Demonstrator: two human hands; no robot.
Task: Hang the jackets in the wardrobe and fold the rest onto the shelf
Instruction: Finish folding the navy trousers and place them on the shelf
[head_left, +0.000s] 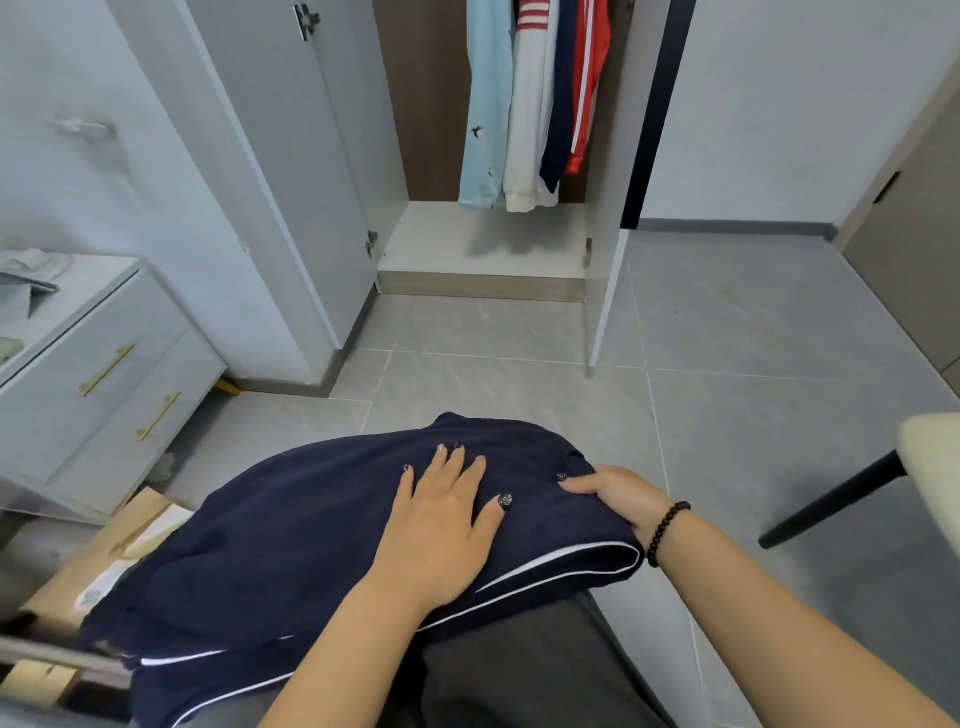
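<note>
I've got a navy garment (322, 545) with thin white piping spread across my lap, low centre, draped over my dark grey trousers (524, 670) and running off toward 8 o'clock over a cardboard box (130, 545). My left hand (441, 525) lies flat on top of the cloth, fingers straight and slightly spread, pressing down, holding nothing. My right hand (613, 499) is at the garment's 3 o'clock edge, thumb on top and fingers curled under the fold, gripping the fabric; black bead bracelet (667, 532) on that wrist.

Wardrobe (488, 244) at 12 o'clock, both doors swung open. Four garments hang inside on the right half: light blue jacket (485, 104), white jacket (527, 130) with red stripes up top, navy one (561, 104), red one (592, 88) with a white stripe. They hang touching one another, hems clear above the wardrobe floor.

White drawer unit (104, 379) with gold handles at 9 o'clock, some pale clothes (31, 280) on its top. Chair (930, 441), edge only, with a black leg, at 3 o'clock. Grey floor tiles (727, 338) between me and the wardrobe.
</note>
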